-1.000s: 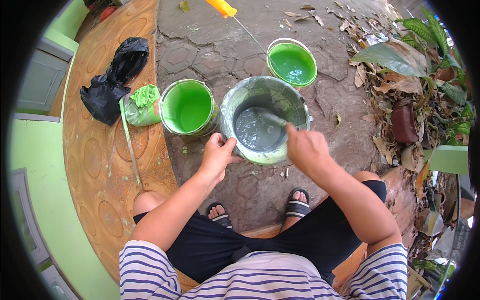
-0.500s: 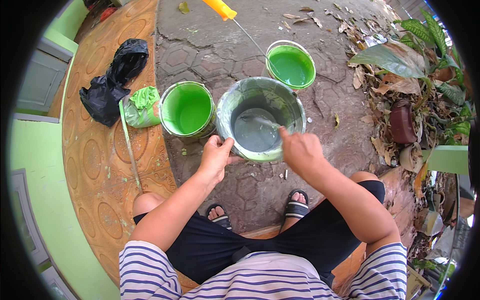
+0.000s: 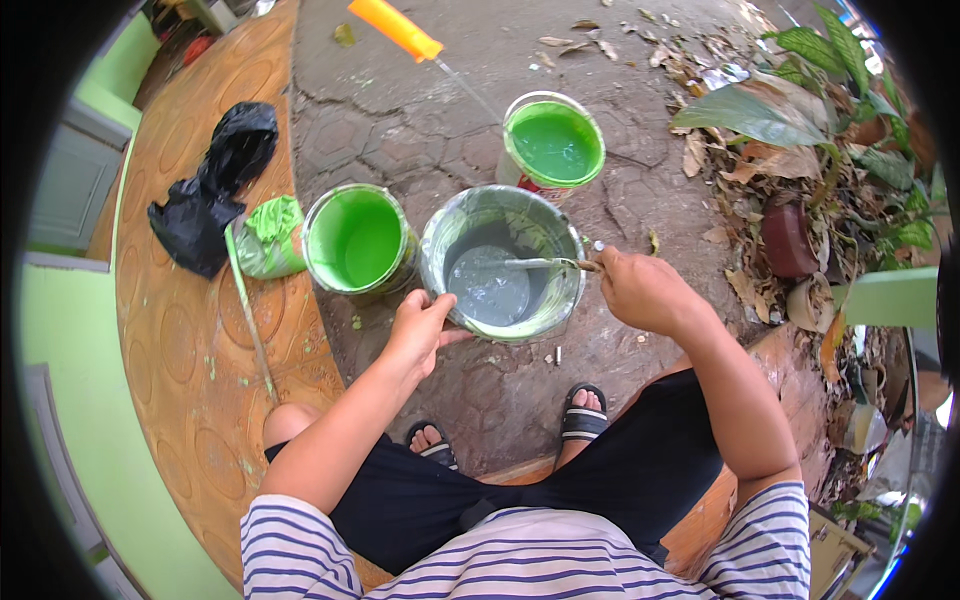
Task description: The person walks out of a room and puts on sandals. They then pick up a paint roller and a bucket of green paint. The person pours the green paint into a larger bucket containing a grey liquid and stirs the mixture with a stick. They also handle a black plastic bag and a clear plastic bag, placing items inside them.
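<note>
Now my right hand (image 3: 645, 292) sits at the right rim of the gray paint bucket (image 3: 503, 262), closed tight around the stir stick (image 3: 535, 264). A moment ago this hand was over the near side of the bucket; it has swung out to the right, so the stick now lies flat across the gray paint and points left. That looks to me like one more turn of stirring, and the paint seems smooth and all 1 color. My left hand (image 3: 418, 330) has not moved: its fingers curl over the near left rim and hold the bucket steady on the stone ground. Just beside it on the left stands 1 green bucket (image 3: 358, 240), and 1 green paint can (image 3: 553, 143) stands behind, both untouched. A black bag (image 3: 210, 190) lies on the brown tiles, well apart.
</note>
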Action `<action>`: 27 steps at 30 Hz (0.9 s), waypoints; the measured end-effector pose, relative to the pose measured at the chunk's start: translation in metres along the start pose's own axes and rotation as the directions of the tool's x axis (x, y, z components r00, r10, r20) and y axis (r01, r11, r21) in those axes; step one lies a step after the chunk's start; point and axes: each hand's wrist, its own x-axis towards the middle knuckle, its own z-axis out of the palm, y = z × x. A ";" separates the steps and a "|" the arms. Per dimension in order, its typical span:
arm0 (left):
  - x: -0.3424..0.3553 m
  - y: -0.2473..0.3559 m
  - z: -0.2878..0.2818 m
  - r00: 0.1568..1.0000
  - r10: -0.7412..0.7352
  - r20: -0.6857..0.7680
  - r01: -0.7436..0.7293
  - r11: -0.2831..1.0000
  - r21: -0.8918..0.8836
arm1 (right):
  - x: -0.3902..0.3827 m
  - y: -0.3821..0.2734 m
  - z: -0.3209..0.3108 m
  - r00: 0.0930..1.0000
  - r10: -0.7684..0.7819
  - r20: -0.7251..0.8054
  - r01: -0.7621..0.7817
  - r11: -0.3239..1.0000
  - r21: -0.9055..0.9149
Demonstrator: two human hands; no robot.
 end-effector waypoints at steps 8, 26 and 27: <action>-0.017 -0.001 0.040 0.977 -0.157 0.146 0.165 0.985 -0.042 | -0.025 0.085 -0.006 0.983 0.094 -0.159 -0.046 0.958 0.282; 0.044 -0.010 0.233 0.899 -0.123 0.421 0.054 0.984 0.172 | -0.088 0.157 0.066 0.874 0.189 -0.448 0.076 0.857 0.510; 0.043 -0.008 0.245 0.895 -0.145 0.423 0.073 0.981 0.182 | -0.090 0.164 0.073 0.846 0.186 -0.500 0.111 0.856 0.505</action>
